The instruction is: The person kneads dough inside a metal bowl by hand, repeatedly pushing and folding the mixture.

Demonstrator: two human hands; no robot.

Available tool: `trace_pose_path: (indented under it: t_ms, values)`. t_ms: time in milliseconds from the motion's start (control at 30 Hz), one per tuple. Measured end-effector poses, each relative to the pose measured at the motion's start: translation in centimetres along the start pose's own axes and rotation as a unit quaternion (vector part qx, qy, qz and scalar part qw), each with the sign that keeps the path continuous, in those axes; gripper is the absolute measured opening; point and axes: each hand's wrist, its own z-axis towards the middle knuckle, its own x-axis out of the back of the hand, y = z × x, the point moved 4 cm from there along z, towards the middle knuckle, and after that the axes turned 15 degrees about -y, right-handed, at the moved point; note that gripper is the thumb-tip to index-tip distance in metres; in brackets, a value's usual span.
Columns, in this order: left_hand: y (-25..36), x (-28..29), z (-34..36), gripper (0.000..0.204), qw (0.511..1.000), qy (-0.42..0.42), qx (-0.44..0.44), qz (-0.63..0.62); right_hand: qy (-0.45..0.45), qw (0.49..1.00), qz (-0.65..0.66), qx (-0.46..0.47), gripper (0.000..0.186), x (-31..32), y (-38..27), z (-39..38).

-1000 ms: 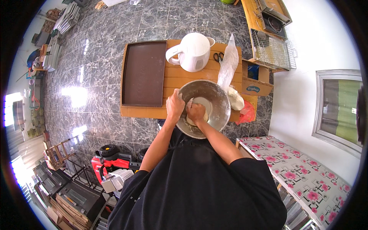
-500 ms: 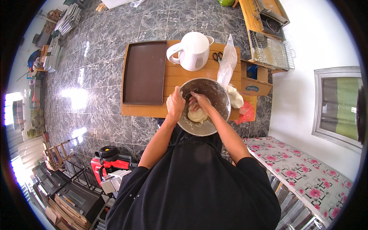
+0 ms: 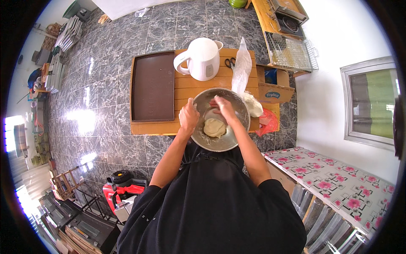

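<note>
A metal mixing bowl [image 3: 237,111] stands at the near edge of the low wooden table, close against my body. My left hand [image 3: 189,116] is closed around its left rim. Inside, a pale, smooth lump of dough [image 3: 215,127] lies at the near side of the bottom. My right hand [image 3: 224,108] is over the far part of the bowl, apart from the dough, with its fingers loosely stretched and nothing visible in them. Smears of dough cling to the bowl's inner wall.
A dark baking tray [image 3: 152,86] lies on the table's left. Behind the bowl stand a white kettle [image 3: 204,59], black scissors [image 3: 230,63] and a clear plastic bag [image 3: 242,70]. Right of the bowl are a bag of white powder [image 3: 253,106], a red bag [image 3: 267,122] and a cardboard box [image 3: 275,92].
My right hand has lifted off the dough and moved toward the bowl's far side, leaving the dough uncovered. My left hand stays on the rim. The whole view has shifted slightly.
</note>
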Motion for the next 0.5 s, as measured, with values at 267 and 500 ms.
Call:
trace_pose_path:
  t_ms: [267,500]
  values:
    - [-2.1,1.2,0.7,0.044,0.99,0.054,-0.075,-0.103,-0.191,0.792,-0.58,-0.004,0.065,-3.9,3.4,-2.5]
    - [-4.7,-0.8,-4.9,0.06,0.977,0.085,0.011,-0.195,-0.22,0.783,-0.582,0.021,0.056,-6.1,2.1,-2.7]
